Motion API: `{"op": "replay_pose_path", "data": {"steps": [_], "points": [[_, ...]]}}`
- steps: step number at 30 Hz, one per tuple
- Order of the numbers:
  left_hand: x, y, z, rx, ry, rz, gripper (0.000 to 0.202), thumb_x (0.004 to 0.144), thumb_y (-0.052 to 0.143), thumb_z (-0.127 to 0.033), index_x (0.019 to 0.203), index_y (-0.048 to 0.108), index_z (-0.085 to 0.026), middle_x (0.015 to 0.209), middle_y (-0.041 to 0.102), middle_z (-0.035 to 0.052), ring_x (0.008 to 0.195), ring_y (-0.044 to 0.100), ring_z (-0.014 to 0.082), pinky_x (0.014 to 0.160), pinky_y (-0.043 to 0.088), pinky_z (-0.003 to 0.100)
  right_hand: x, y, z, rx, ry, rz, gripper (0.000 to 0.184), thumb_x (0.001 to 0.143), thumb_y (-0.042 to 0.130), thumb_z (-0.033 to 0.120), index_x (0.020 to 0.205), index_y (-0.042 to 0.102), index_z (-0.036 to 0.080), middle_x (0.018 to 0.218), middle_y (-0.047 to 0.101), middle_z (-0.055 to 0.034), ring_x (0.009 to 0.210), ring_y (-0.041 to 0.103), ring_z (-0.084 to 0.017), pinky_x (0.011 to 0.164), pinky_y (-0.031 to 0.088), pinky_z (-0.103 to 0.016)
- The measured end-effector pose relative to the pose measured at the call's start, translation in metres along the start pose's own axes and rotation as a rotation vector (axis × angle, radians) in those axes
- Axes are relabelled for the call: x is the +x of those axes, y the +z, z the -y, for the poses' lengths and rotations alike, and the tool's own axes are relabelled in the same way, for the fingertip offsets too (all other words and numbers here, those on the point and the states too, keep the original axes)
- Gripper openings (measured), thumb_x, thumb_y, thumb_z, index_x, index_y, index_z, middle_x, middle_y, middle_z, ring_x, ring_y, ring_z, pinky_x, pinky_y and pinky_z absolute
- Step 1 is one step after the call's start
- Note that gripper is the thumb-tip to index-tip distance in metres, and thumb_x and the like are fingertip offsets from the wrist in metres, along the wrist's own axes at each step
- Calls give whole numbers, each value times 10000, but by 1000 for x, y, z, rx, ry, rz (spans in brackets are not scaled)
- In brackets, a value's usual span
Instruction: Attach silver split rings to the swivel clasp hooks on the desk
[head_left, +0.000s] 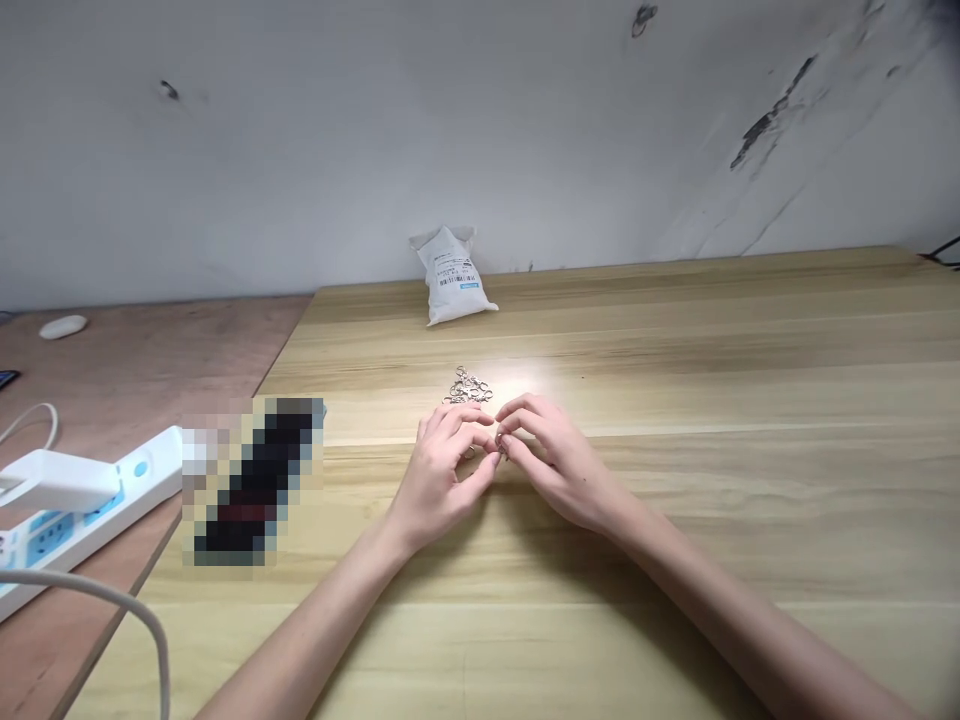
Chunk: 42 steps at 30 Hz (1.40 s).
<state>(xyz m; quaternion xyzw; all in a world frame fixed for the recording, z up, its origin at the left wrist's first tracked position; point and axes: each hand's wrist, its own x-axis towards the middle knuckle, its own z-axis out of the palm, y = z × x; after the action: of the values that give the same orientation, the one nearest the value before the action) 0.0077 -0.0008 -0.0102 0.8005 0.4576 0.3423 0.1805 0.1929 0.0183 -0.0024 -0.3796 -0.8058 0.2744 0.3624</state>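
Both hands meet just in front of a small pile of silvery key ring clasps (466,388). A small metal key ring (501,440) shows at the fingertips, held between the two hands. My left hand (450,465) is closed in a pinch, thumb and index finger against the ring's left side. From the right, my right hand (551,455) pinches it with thumb and index finger. Another bit of metal (469,452) lies under the left hand's curled fingers, partly hidden. The exact shape of the held piece is too small to make out.
A white plastic parcel bag (454,280) with a printed label stands near the wall. A blurred-out dark oblong (259,480) lies to the left. Further left are a white power strip (150,480) with a plugged-in charger (64,478), a cable (150,615) and a small white case (63,327).
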Motion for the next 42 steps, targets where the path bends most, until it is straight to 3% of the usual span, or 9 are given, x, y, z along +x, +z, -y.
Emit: {"op": "replay_pose_path", "data": {"steps": [6,14,19,24,27,30,35,42], "points": [[0,-3,3,166,70,-138,53,874,627,-190,920,631,-215,1092,650,46,1141,559,225,1022,376,446,-3,8,0,41,45,-21,141,940,505,180,864,621,207,938,619,-53,910,574,-191,858,425,-381],[5,-13,4,530,541,-269,189,827,669,-93,951,689,-234,1004,740,12,1055,642,202,1076,361,478,-5,6,4,159,149,3,211,944,511,229,775,636,210,840,629,-41,871,553,-193,855,409,-381],[7,-18,-4,631,680,-271,135,849,657,-118,940,695,-211,1001,755,6,1023,669,186,1094,370,456,-5,2,5,246,291,40,237,924,521,300,737,629,202,801,640,-42,873,542,-202,814,422,-352],[7,-15,-7,625,711,-286,121,825,687,-124,924,695,-193,1004,757,4,1030,668,177,1135,344,443,-5,-1,7,405,457,186,295,930,487,341,725,625,181,730,630,-18,734,554,-161,708,428,-294],[6,-14,-7,641,718,-256,113,838,672,-134,910,685,-219,1033,751,-17,1055,662,167,1150,330,436,-6,-2,8,505,478,234,318,945,459,335,698,582,176,665,572,8,628,507,-127,611,401,-262],[6,-14,-5,625,680,-217,112,848,658,-150,909,676,-243,1067,742,-24,1075,656,168,1157,314,433,-5,-3,9,526,442,245,322,961,438,322,707,575,177,660,555,11,608,485,-118,586,395,-256],[5,-10,0,529,499,-283,113,834,663,-183,914,660,-262,1089,727,-6,1088,635,196,1142,307,462,-6,-2,9,541,352,247,232,951,488,297,862,666,178,812,675,-29,724,583,-142,642,457,-266],[5,-8,1,532,461,-333,126,780,689,-129,832,637,-232,1054,729,12,1104,607,212,1132,310,487,-10,5,4,183,151,160,276,969,480,284,786,656,174,677,610,-3,601,488,-114,577,370,-251]]}}
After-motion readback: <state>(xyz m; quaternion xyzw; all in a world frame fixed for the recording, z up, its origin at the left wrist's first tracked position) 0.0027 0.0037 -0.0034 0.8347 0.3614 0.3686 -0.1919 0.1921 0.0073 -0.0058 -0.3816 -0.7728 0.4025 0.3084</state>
